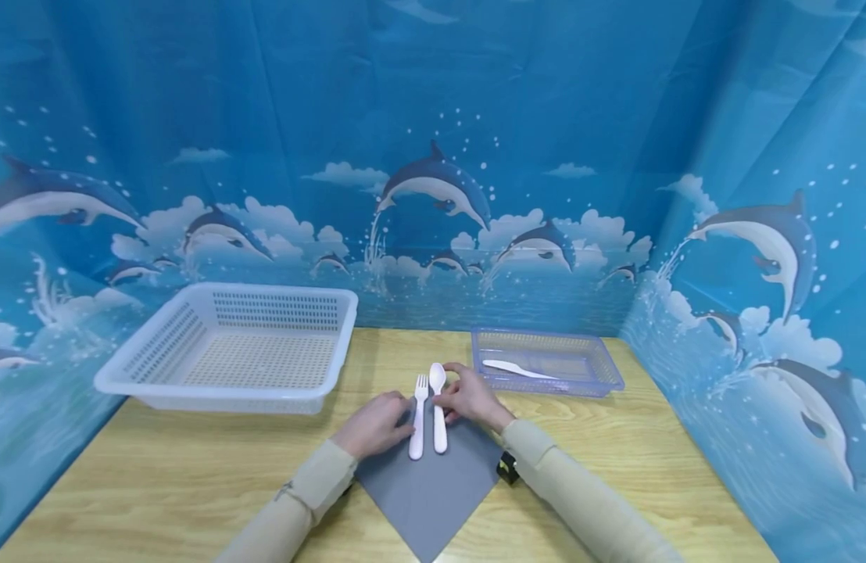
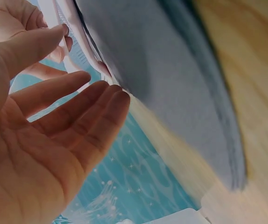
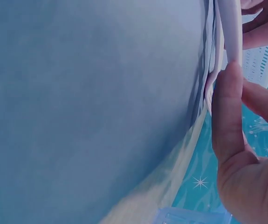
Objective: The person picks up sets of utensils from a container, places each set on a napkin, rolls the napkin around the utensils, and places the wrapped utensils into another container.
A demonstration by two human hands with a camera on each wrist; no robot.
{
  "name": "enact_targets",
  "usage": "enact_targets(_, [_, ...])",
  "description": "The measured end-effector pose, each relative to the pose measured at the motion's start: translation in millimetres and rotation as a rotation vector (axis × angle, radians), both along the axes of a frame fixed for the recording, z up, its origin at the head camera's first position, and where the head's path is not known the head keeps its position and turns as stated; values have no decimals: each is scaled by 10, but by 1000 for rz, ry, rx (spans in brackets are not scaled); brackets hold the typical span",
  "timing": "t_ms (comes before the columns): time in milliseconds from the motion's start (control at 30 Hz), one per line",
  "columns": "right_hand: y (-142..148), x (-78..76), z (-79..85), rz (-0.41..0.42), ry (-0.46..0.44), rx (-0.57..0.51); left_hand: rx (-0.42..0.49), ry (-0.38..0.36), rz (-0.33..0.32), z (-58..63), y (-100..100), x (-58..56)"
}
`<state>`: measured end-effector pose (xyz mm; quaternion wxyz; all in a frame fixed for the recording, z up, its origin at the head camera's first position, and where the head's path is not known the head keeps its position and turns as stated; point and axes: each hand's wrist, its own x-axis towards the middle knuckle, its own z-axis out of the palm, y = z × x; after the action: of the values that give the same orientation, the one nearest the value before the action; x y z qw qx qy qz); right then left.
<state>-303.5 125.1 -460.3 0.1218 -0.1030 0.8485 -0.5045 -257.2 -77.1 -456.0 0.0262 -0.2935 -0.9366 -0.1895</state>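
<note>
A white plastic fork (image 1: 417, 430) and a white plastic spoon (image 1: 440, 434) lie side by side on a grey cloth (image 1: 433, 500), handles toward me. The cloth is turned so that one corner points at me. Beside the fork is my left hand (image 1: 375, 424), its fingers loosely extended and apart in the left wrist view, with nothing gripped. My right hand (image 1: 470, 397) pinches the spoon from the right, thumb on the handle and a finger near the bowl. In the right wrist view, a fingertip (image 3: 230, 74) presses against the spoon's handle.
A large white perforated basket (image 1: 222, 397) stands at the back left of the wooden table (image 1: 194, 477). At the back right is a shallow purple basket (image 1: 581, 386) with a white plastic knife (image 1: 515, 368) in it. A dolphin-print curtain (image 1: 433, 94) encloses the back and sides.
</note>
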Motion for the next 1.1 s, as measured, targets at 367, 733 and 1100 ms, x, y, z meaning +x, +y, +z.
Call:
enact_targets(367, [-75, -20, -63, -42, -67, -40, -68, -16, -11, 41, -59, 94])
enact_targets(733, [-89, -17, -109, -43, -109, -58, -92, -48, 0, 14, -61, 95])
enact_targets(1100, [-94, -9, -79, -21, -173, -46, -112, -38, -11, 20, -67, 94])
